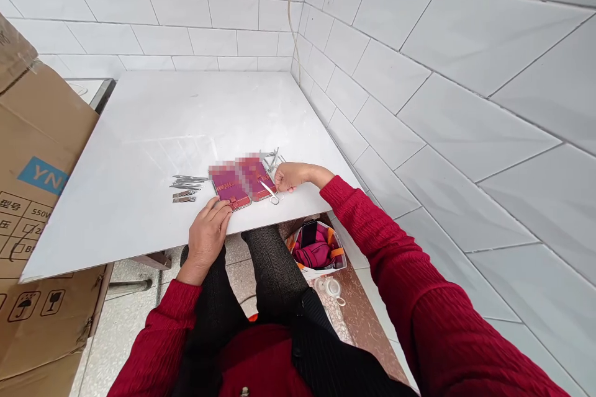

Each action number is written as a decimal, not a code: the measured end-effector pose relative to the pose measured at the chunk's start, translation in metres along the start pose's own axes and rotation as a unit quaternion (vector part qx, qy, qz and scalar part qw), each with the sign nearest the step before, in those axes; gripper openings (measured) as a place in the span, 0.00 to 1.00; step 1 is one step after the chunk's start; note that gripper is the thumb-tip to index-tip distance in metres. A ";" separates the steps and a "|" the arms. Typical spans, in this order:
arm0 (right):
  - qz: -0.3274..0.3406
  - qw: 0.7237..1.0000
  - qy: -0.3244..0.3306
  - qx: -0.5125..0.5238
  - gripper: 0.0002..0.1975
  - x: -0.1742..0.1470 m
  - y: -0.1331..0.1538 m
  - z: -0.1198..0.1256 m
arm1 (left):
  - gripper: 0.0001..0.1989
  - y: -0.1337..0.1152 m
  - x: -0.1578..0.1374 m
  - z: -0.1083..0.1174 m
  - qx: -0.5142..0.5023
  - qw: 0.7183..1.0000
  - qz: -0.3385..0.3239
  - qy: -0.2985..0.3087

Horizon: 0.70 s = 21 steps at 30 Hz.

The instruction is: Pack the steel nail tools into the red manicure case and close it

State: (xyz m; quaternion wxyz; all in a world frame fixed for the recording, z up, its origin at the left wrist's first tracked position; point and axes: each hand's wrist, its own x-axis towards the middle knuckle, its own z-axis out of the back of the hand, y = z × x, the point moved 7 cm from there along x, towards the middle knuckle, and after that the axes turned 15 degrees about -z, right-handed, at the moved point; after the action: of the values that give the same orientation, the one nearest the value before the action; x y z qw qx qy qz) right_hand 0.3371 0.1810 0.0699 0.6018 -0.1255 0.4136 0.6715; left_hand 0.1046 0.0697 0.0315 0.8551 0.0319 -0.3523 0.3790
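Observation:
An opened manicure case [239, 189] with a purple-red lining and elastic loops lies near the table's front edge; part of it is blurred. My left hand [208, 229] rests on its lower left corner, fingers laid over the edge. At the case's right side my right hand [292, 176] is closed with curled fingers; whatever is in them is hidden. Small scissors [270, 193] lie partly over the case's right edge, close to that hand. Beyond it are several metal tools [272, 159]. Left of the case lie slim metal tools [187, 182] and nail clippers [183, 196].
The white table [186, 105] meets a tiled wall [395, 93] at the right. A large cardboard box [41, 136] stands at the left. Below the table's edge is a bag [319, 248] with magenta cloth, beside a white roll of tape [332, 287].

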 end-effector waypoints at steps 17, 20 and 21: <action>-0.106 0.949 -0.186 0.231 0.07 0.019 -0.119 0.051 | 0.16 -0.005 0.000 0.001 0.012 1.000 0.000 0.022; -0.088 0.924 -0.229 0.294 0.06 0.019 -0.122 0.041 | 0.16 -0.005 -0.001 0.000 0.004 1.000 0.003 0.020; -0.082 0.907 -0.256 0.323 0.05 0.018 -0.125 0.037 | 0.16 -0.005 -0.002 0.000 0.003 1.000 0.004 0.019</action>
State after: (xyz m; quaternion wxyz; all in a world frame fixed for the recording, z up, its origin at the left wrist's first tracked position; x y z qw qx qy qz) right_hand 0.4587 0.2115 0.0304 0.7479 0.2184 0.4273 0.4586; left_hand 0.1073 0.0652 0.0311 0.8599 0.0254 -0.3352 0.3843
